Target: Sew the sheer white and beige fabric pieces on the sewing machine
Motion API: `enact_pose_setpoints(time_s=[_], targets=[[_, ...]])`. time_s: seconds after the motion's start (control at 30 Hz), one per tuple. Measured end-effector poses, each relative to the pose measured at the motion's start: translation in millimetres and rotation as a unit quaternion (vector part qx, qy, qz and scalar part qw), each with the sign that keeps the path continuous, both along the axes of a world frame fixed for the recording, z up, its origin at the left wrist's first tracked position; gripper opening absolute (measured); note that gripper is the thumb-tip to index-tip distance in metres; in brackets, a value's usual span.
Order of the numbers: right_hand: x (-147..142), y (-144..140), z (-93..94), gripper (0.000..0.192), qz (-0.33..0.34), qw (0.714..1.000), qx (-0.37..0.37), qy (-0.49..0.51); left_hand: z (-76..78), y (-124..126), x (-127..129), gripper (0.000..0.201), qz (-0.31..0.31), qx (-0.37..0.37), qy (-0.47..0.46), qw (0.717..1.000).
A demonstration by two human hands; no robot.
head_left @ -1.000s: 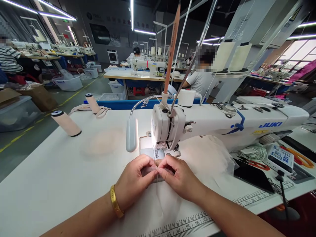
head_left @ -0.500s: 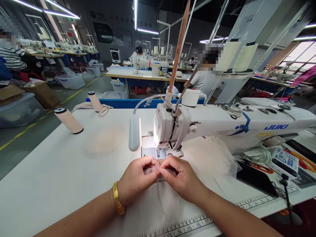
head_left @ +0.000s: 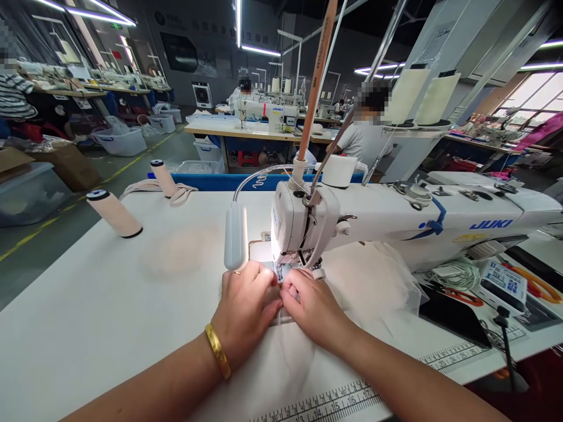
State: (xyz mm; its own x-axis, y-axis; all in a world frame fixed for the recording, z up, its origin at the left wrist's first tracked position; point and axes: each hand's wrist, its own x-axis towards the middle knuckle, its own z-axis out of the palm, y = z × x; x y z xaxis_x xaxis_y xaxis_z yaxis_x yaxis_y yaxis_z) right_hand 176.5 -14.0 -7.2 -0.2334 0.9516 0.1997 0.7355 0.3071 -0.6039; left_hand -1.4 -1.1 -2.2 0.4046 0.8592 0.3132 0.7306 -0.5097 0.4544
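Observation:
Sheer pale fabric [head_left: 292, 351] hangs over the table's front side and runs up between my hands to the needle area of a white sewing machine [head_left: 295, 225]. My left hand [head_left: 248, 305], with a gold bangle at the wrist, pinches the fabric just left of and in front of the presser foot [head_left: 280, 271]. Closed on the same cloth from the right is my right hand [head_left: 310, 305], its fingertips close to the foot. My fingers hide the cloth's edge. More of the sheer fabric lies bunched under the machine's arm.
A small lamp [head_left: 236, 235] hangs left of the needle. Two peach thread cones, one the nearer cone [head_left: 115, 214], stand at the table's left. A black phone-like slab [head_left: 455, 316], cables and a labelled box [head_left: 501, 284] lie right. A measuring tape [head_left: 334, 404] runs along the front edge.
Both hands have moved forward, closer to the presser foot, with the fabric. My left hand has turned so its back faces up more, and the fingertips have parted slightly. The view has shifted slightly.

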Motion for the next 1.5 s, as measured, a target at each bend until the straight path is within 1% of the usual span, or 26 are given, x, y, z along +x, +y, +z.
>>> enact_pose_setpoints(time_s=[0.03,0.1,0.13,0.2,0.27,0.37,0.43,0.53,0.77,0.9,1.03,1.13,1.2,1.23,1.27,1.33,1.37,1.4,1.43,1.47,1.5], targets=[[0,0,-1.1,0.023,-0.005,1.000,0.004,-0.004,-2.2,0,0,0.012,-0.025,0.043,0.009,0.999],[0,0,-3.3,0.017,-0.013,1.000,0.007,-0.006,-5.6,-1,-1,0.030,-0.079,0.110,0.020,0.991],[1,0,-4.4,0.015,-0.015,1.000,0.010,-0.005,-6.8,-2,-2,0.034,-0.100,0.129,0.021,0.986],[3,-1,-6.5,0.012,-0.011,1.000,0.029,-0.006,-7.8,-2,-4,0.035,-0.116,0.144,0.018,0.983],[6,-2,-8.3,0.011,0.012,0.998,0.056,-0.018,-7.7,-2,-6,0.031,-0.117,0.143,0.014,0.983],[11,-3,-9.8,0.020,0.046,0.994,0.088,-0.047,-6.7,-2,-8,0.030,-0.120,0.136,0.007,0.983],[14,-3,-10.1,0.023,0.052,0.991,0.107,-0.059,-6.3,-2,-8,0.031,-0.120,0.132,0.010,0.984],[17,-3,-10.3,0.025,0.047,0.988,0.127,-0.070,-6.1,-2,-9,0.030,-0.114,0.125,0.020,0.985],[18,0,-15.0,0.026,0.026,0.979,0.161,-0.120,-6.8,-2,-8,0.017,-0.108,0.113,0.039,0.987],[19,2,-16.9,0.024,0.006,0.977,0.162,-0.141,-8.0,0,-8,0.017,-0.105,0.101,0.043,0.988],[19,2,-17.8,0.025,0.003,0.974,0.165,-0.153,-8.4,0,-7,0.019,-0.103,0.081,0.046,0.990],[19,3,-19.1,0.026,0.002,0.973,0.169,-0.159,-3.9,-2,-6,0.019,-0.101,0.049,0.051,0.992],[21,2,-18.0,0.027,0.009,0.973,0.167,-0.158,3.0,-5,-8,0.017,-0.100,0.020,0.060,0.993],[22,0,-15.9,0.027,0.016,0.974,0.165,-0.156,7.5,-7,-10,0.019,-0.104,0.006,0.066,0.992],[24,-1,-12.4,0.025,0.026,0.975,0.160,-0.153,12.2,-10,-13,0.028,-0.110,-0.009,0.072,0.991],[29,-7,-1.4,0.019,0.060,0.979,0.135,-0.141,20.8,-15,-18,0.057,-0.138,-0.038,0.088,0.986],[32,-10,5.4,0.017,0.086,0.981,0.113,-0.132,23.7,-18,-21,0.067,-0.153,-0.047,0.097,0.982],[35,-13,12.3,0.023,0.118,0.982,0.086,-0.123,25.1,-21,-23,0.068,-0.165,-0.052,0.104,0.979],[37,-15,18.5,0.034,0.148,0.980,0.060,-0.116,24.9,-22,-24,0.057,-0.173,-0.052,0.107,0.978],[39,-17,23.4,0.041,0.173,0.978,0.037,-0.112,22.9,-23,-25,0.037,-0.179,-0.043,0.103,0.978],[40,-18,26.4,0.039,0.193,0.975,0.022,-0.110,19.4,-23,-25,0.014,-0.182,-0.029,0.091,0.979]])
